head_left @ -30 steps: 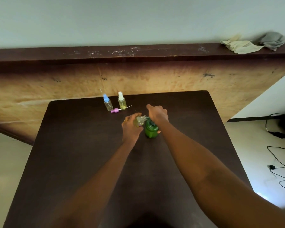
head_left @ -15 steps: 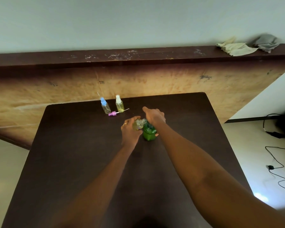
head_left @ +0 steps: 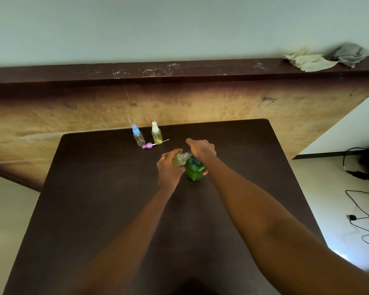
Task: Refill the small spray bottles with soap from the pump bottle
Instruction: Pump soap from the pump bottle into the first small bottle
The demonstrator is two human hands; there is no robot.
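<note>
Green pump bottle [head_left: 194, 171] stands mid-tabletop [head_left: 94, 188], right hand [head_left: 201, 149] curled over its top; left hand [head_left: 168, 168] grips a small clear bottle [head_left: 179, 160] tilted against it; blue-capped bottle [head_left: 137, 136] and white-capped bottle [head_left: 157, 134] stand farther back, pink sprayer [head_left: 147, 145] lying just beside them.

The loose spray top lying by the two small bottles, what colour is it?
The spray top is pinkish purple; head view.

The dark brown table [head_left: 94, 209] bears a green pump bottle [head_left: 194, 173], upright beneath the right hand [head_left: 201, 149]. Beyond the left hand [head_left: 168, 169] stand a blue-capped spray bottle [head_left: 138, 136] and a white-capped spray bottle [head_left: 157, 134]. A pink spray head [head_left: 147, 146] lies just before them.
</note>
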